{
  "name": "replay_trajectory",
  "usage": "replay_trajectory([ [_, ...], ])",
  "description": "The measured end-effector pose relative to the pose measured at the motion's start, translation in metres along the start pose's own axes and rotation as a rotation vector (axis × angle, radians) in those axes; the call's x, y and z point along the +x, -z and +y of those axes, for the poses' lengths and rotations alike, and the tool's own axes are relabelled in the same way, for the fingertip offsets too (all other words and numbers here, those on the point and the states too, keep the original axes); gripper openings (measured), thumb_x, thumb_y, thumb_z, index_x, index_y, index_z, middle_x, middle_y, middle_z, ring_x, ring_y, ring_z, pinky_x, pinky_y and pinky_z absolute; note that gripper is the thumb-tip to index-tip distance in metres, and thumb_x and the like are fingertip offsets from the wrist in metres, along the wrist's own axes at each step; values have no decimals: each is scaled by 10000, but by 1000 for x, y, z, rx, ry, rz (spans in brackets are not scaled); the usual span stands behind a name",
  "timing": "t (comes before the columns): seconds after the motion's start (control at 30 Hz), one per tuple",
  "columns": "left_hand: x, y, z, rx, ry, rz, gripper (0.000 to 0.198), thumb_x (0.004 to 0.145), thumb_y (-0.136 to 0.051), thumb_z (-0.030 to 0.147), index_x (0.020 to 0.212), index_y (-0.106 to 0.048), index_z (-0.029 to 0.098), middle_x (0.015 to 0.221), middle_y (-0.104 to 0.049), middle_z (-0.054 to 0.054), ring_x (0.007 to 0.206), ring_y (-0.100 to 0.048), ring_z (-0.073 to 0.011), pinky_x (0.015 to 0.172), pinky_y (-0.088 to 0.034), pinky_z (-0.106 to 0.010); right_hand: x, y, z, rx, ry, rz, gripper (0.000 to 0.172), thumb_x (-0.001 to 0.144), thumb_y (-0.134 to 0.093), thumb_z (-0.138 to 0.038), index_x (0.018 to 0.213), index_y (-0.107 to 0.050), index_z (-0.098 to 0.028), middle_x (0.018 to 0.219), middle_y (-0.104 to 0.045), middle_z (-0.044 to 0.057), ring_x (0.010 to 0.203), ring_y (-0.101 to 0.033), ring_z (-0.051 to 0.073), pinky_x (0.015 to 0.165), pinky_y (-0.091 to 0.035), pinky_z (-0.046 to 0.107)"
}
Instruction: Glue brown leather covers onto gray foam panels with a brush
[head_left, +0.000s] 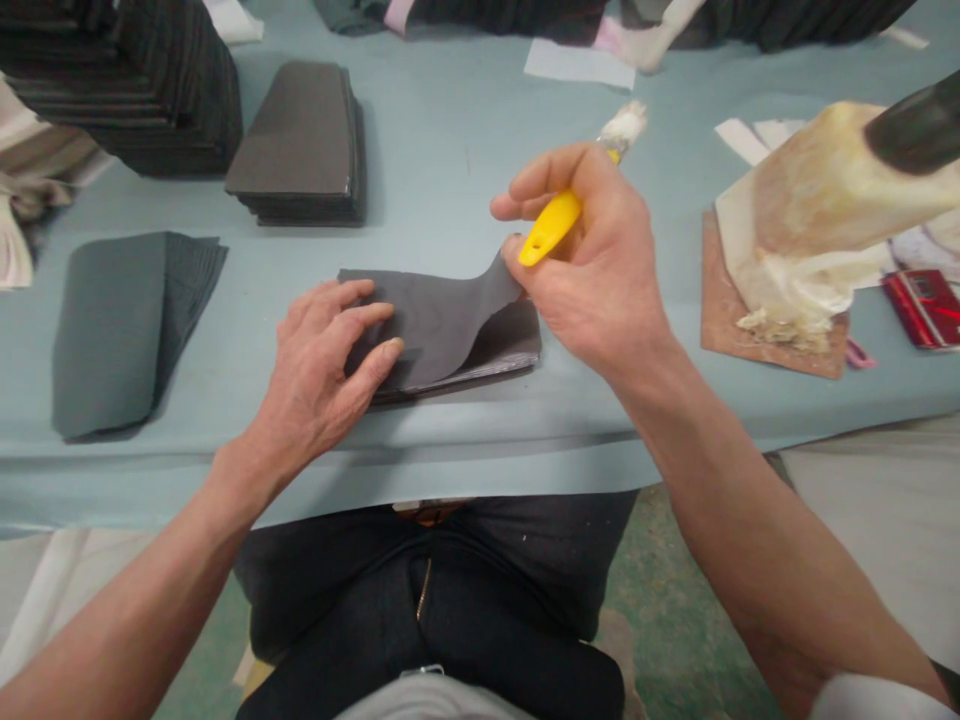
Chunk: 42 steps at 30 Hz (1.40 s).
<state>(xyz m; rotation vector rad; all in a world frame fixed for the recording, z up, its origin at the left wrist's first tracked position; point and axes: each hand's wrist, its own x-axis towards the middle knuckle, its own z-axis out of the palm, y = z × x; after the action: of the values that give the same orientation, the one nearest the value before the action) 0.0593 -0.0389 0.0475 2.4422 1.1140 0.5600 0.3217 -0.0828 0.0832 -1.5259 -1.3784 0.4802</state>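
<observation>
A dark grey sheet (pixel 431 315), cloth or thin leather, tops a small stack (pixel 517 340) of similar pieces near the table's front edge. My left hand (pixel 319 350) lies on the sheet's left end with its fingers apart, pressing on it. At the other end, my right hand (pixel 604 265) grips a yellow-handled paintbrush (pixel 551 228), its pale bristles pointing up and away. The thumb of that hand also touches the sheet's right corner, which is lifted and curls clear of the piece below. The fingertips behind that corner are partly hidden.
Another fanned stack (pixel 109 335) lies at left, with a thicker stack (pixel 296 130) behind it and a tall dark pile (pixel 150 80) at back left. To the right, a glue-stained container (pixel 802 190) stands on a brown board (pixel 720 290), beside a red object (pixel 926 308).
</observation>
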Motion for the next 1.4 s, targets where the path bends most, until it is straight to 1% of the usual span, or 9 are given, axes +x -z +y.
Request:
replay_trajectory([
  [0.13,-2,-1,13,-8,-26,7,509,971,-641,658,1305,-719,282,1510,-694,-92,1489,-573,-386,1330,-352,-608,8,-3,-15,16,-13,6,416,790,-646,22,1037,-559,-301,1160,-752,-14,1218,-742,198,834,-648,275],
  [0.27,-2,-10,29,-7,-28,21,632,905,-725,719,1319,-704,242,1459,-731,-121,1415,-631,-388,1270,-426,-572,16,-7,-29,129,6,50,441,771,-600,100,1028,-572,-258,1110,-741,-16,1074,-772,175,808,-648,267],
  [0.4,-2,-23,39,14,40,102,394,977,-673,522,1238,-724,230,1359,-781,-106,1305,-694,-344,1158,-506,-515,21,-12,-38,153,2,57,412,783,-615,72,1035,-574,-251,1140,-743,-5,1055,-775,189,677,-645,243],
  [0.53,-4,-27,42,-5,144,202,268,1011,-580,392,1121,-755,221,1094,-827,-64,1058,-752,-274,975,-551,-419,26,-17,-43,126,-6,31,442,760,-639,48,1040,-577,-288,1140,-754,-30,1033,-779,204,608,-648,252],
  [0.77,-2,-19,42,-209,277,259,227,1014,-585,386,963,-740,228,808,-743,19,730,-638,-165,737,-481,-316,34,-24,-57,101,-8,8,419,768,-666,43,1028,-569,-271,1144,-746,-24,988,-753,182,654,-664,265],
  [0.87,-2,-19,41,-221,290,268,236,1006,-589,403,904,-705,225,758,-687,28,703,-589,-155,706,-445,-308,37,-28,-59,164,27,9,394,760,-645,56,1005,-564,-241,1106,-733,-11,1074,-744,188,699,-675,261],
  [1.03,-1,-19,40,-223,298,277,279,1000,-589,434,813,-614,229,681,-549,41,654,-474,-144,653,-373,-305,39,-31,-60,206,28,5,401,739,-619,85,964,-546,-240,1074,-730,-20,1062,-750,176,790,-690,277],
  [1.27,-4,-20,38,-266,300,269,310,1012,-601,416,772,-559,224,664,-479,48,645,-408,-131,634,-324,-310,39,-33,-59,157,-30,-9,408,736,-628,59,977,-557,-263,1116,-730,0,1035,-765,210,699,-660,272],
  [1.4,-3,-22,36,-292,278,289,338,1002,-611,405,735,-532,213,641,-466,52,630,-383,-119,614,-303,-307,42,-37,-54,181,4,-9,386,705,-629,16,935,-549,-284,1098,-740,-2,1066,-760,229,685,-648,283],
])
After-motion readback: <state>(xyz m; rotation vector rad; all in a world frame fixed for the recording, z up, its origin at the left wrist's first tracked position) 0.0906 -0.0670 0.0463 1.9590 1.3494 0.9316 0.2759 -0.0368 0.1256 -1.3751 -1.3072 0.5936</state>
